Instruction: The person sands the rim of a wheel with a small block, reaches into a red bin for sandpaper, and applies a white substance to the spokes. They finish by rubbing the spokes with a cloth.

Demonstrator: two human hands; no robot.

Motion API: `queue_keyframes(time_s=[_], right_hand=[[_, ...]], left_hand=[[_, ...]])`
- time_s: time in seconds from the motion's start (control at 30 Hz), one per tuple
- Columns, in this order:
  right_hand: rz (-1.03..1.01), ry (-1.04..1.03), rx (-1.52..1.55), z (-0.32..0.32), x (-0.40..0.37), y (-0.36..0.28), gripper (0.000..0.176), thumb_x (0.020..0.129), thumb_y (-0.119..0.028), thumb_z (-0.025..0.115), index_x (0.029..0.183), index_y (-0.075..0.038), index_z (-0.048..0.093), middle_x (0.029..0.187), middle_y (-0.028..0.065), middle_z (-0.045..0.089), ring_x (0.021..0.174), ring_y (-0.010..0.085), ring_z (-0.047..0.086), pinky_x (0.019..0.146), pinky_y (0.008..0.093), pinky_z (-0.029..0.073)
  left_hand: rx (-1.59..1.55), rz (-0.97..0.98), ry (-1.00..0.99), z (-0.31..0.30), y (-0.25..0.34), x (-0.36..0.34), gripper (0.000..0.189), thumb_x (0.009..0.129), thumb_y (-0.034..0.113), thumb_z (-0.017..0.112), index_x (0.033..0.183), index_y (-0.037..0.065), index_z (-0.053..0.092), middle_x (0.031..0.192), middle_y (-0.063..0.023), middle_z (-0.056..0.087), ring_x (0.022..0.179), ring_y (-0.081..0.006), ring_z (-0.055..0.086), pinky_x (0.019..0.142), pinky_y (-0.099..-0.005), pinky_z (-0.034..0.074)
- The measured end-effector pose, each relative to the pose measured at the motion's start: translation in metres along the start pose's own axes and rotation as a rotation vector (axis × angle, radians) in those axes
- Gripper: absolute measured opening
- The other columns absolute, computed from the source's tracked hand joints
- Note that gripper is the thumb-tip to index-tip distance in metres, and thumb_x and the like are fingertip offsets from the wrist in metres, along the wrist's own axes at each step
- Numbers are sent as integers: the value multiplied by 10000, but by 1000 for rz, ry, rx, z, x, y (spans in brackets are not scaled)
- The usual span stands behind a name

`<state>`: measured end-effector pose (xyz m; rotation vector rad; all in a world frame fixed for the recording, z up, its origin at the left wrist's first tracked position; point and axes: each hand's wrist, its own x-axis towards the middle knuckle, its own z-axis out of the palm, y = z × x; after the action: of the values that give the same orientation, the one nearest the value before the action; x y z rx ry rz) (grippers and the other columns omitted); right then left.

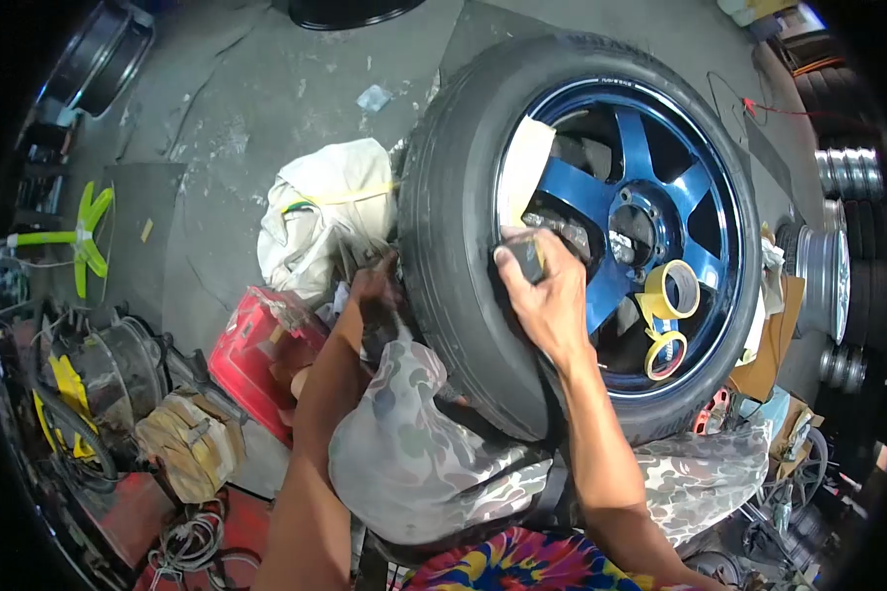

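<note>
A blue spoked wheel rim sits inside a black tire, which leans between my knees. My right hand is closed around a small dark block, pressed at the rim's left lip. Just above it, a strip of cream masking paper covers part of the lip. Two rolls of yellow masking tape rest on the lower right spokes. Low beside the tire's left sidewall is my left hand, next to a white cloth bundle; its fingers are in shadow and partly hidden.
A red plastic box stands left of my left forearm. Further left are a lime-green spoked piece, a taped cardboard box and coiled cable. Stacked rims and tires line the right side. Cardboard lies behind the tire.
</note>
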<state>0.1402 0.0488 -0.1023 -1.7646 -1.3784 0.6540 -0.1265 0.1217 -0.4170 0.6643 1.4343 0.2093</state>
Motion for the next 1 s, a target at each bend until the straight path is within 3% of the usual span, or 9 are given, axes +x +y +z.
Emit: queue_keyframes(time_s=[0.2,0.33,0.43,0.77,0.83,0.9,0.93,0.97,1.0], right_hand=[[-131,-94,-116,-3,8,2,298,917,-155,755,1147,33,740,1285,215,739,1093,372,650,988,456,523],[-157,-186,-192,-10,31,4,358,898,-172,759,1191,32,742,1312,226,725,1134,390,639,1007,470,519],[-238,-194,-256,-7,49,14,397,866,-192,768,1187,40,743,1420,243,678,1199,438,614,1108,499,493],[-410,-467,-662,-30,79,6,400,840,-228,785,1175,-10,764,1568,149,589,1219,392,606,1094,499,509],[-415,-563,-721,-35,84,-1,410,856,-259,784,1195,-28,765,1566,145,593,1299,399,599,1140,499,488],[-433,-620,-717,-37,83,-6,401,848,-288,795,1161,-39,784,1541,128,621,1309,397,602,1146,503,487],[-459,-609,-722,-36,80,-7,377,832,-268,806,1126,-32,790,1536,118,628,1264,394,618,1126,500,503],[-452,-610,-714,-36,76,-10,370,815,-249,812,1105,-22,788,1523,120,638,1233,392,624,1106,493,516],[-468,-624,-728,-38,73,-11,373,804,-248,815,1093,-15,783,1500,131,653,1229,392,624,1097,484,520]], left_hand=[[21,26,6,-2,2,4,696,1030,584,628,1211,-87,665,963,-266,730,762,-377,731,668,-498,590],[30,39,15,-4,-1,9,675,1039,564,624,1228,-84,663,972,-266,733,780,-379,742,676,-497,604],[40,62,13,0,2,13,660,1046,548,621,1240,-81,661,979,-266,734,793,-380,750,682,-497,614],[41,48,67,-4,-7,34,610,1069,497,612,1280,-73,655,1003,-265,740,838,-385,778,700,-496,649],[-78,48,88,-5,-15,36,646,1045,532,638,1054,-114,668,862,-264,711,618,-430,732,500,-570,612],[-105,96,91,-1,-6,12,689,1009,583,675,893,-96,663,722,-215,679,617,-399,750,488,-501,626],[-100,0,38,-2,2,5,725,990,606,696,874,-109,667,734,-234,697,623,-400,754,502,-510,634],[42,-30,33,1,13,-5,970,993,765,525,1008,-194,670,958,-362,757,736,-470,781,581,-497,663],[19,6,-15,0,9,-6,1019,972,811,502,959,-191,686,974,-357,762,747,-452,788,591,-478,664]])
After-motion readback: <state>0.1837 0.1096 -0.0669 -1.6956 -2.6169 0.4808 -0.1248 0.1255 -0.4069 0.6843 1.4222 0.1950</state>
